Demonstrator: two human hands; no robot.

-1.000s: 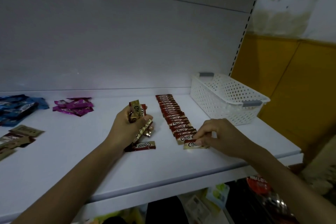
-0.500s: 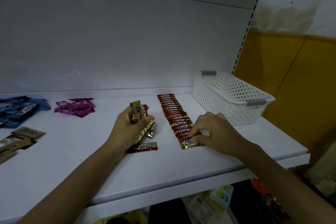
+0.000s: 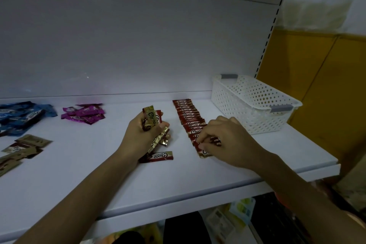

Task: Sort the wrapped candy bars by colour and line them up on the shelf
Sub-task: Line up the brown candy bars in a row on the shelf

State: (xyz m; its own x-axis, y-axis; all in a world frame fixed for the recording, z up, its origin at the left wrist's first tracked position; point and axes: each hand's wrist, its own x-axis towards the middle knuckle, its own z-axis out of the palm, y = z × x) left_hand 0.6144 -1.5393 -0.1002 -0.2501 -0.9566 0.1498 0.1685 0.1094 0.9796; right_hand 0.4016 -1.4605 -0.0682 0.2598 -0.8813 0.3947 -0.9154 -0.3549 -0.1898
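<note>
Four groups of wrapped bars lie on the white shelf (image 3: pixel 178 180) before us. At far left we see a heap of blue wrappers (image 3: pixel 19 119), on which we can make out part of "Choco" in white script, and just in front of it a loose scatter of olive-tan wrappers (image 3: pixel 21 150) whose print is too dim for us to read. A small pile of magenta wrappers (image 3: pixel 84 114) sits nearer the back wall, its lettering too blurred to read. Our left hand (image 3: pixel 142 136) is curled tight round a bundle of red-and-gold bars (image 3: pixel 152 121), the top one standing up out of the fist and showing "Choco". One loose bar (image 3: pixel 158 157) lies flat on the shelf beside that wrist, and we can read "Choco" on it clearly. To its right runs the row of red bars (image 3: pixel 187 114), overlapped like tiles from the back wall toward us, each stamped "Choco". Our right hand (image 3: pixel 227 140) rests on the shelf with its thumb and bent fingers pinching the near end of that row. A white perforated basket (image 3: pixel 251 105) with grey handles stands at the right end of the shelf, just beside the row.
</note>
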